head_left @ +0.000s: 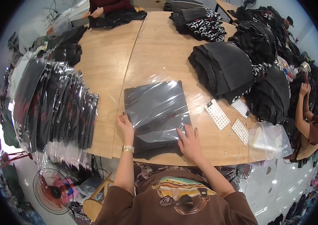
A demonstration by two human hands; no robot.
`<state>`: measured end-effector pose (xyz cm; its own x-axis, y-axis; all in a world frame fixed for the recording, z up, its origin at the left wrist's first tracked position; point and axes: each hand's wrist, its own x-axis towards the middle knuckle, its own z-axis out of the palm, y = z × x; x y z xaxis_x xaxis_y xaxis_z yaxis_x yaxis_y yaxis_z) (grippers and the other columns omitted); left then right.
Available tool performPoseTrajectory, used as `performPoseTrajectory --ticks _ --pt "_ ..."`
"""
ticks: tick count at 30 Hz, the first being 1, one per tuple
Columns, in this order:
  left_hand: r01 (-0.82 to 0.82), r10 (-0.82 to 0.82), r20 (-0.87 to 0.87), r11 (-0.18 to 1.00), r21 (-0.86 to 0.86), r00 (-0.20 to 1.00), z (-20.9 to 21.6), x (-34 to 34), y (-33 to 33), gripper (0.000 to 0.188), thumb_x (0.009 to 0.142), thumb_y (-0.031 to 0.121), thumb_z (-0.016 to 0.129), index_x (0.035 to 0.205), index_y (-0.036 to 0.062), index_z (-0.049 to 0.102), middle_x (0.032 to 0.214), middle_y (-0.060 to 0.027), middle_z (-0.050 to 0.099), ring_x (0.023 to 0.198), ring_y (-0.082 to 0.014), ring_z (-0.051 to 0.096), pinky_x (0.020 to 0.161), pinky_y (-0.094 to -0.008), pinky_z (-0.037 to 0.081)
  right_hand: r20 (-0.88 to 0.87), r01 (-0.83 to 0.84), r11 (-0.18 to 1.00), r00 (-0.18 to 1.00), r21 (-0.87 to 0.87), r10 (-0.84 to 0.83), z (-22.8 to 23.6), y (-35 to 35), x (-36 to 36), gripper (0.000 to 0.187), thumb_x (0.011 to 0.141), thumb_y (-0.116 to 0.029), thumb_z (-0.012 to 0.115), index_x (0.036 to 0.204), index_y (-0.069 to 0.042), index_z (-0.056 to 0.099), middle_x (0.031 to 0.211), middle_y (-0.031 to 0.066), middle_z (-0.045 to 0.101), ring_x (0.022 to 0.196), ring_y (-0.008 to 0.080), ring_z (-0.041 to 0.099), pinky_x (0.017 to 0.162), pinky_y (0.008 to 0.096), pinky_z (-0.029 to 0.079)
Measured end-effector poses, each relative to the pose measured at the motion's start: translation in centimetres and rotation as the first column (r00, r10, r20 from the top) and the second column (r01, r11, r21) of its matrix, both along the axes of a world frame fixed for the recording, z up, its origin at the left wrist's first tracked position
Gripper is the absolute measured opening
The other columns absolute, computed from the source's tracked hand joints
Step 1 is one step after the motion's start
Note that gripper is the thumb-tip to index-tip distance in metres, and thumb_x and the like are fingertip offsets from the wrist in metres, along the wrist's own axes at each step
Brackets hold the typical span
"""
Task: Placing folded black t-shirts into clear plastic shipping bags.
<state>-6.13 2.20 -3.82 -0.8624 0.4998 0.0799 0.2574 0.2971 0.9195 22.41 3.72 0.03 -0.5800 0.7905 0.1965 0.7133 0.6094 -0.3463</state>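
Observation:
A folded black garment lies in front of me on the table, mostly inside a clear plastic bag. Its lower part sticks out of the bag toward me. At the bag's left edge, my left hand has its fingers curled in a pinch on the plastic. My right hand rests on the lower right of the bag and garment, fingers spread and lying flat.
Bagged black garments stand in a row at left. Folded dark garments are piled at right, near white sticker sheets and a clear plastic container. Co-workers handle cloth at the far left and right. A fan stands below left.

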Motion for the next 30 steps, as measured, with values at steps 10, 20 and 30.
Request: performPoseTrajectory --ticks 10,20,30 --pt "0.108 -0.254 -0.661 0.961 -0.254 0.706 9.2 0.1 1.3 0.091 0.065 0.028 0.077 0.139 0.0111 0.028 0.14 -0.0217 0.023 0.132 -0.0391 0.013 0.106 -0.048 0.022 -0.274 0.006 1.0 0.962 -0.031 -0.015 1.2 2.3 2.9 0.023 0.065 0.005 0.06 0.084 -0.008 0.064 0.114 0.0157 0.054 0.117 0.0374 0.044 0.094 0.0452 0.036" --pt "0.341 -0.666 -0.222 0.605 -0.719 0.712 7.4 2.2 0.5 0.066 0.087 0.053 0.043 0.134 0.0083 0.037 0.129 -0.03 0.04 0.116 -0.0459 0.041 0.09 -0.0504 0.04 0.3 -0.241 0.923 0.942 0.3 0.149 6.3 18.7 0.4 0.015 0.073 -0.013 0.055 0.082 -0.012 0.068 0.117 0.0123 0.052 0.118 0.0291 0.043 0.092 0.04 0.035" --pt "0.393 -0.631 -0.07 0.563 -0.727 0.773 10.0 5.7 -0.7 0.068 0.084 0.044 0.053 0.13 -0.0019 0.036 0.085 -0.0291 0.062 0.089 -0.0449 0.059 0.079 -0.0462 0.048 -0.162 0.01 0.972 0.986 0.237 0.029 9.8 20.0 -7.5 0.052 0.079 -0.007 0.053 0.129 -0.01 0.041 0.126 0.0159 0.047 0.109 0.0311 0.05 0.087 0.0386 0.041"
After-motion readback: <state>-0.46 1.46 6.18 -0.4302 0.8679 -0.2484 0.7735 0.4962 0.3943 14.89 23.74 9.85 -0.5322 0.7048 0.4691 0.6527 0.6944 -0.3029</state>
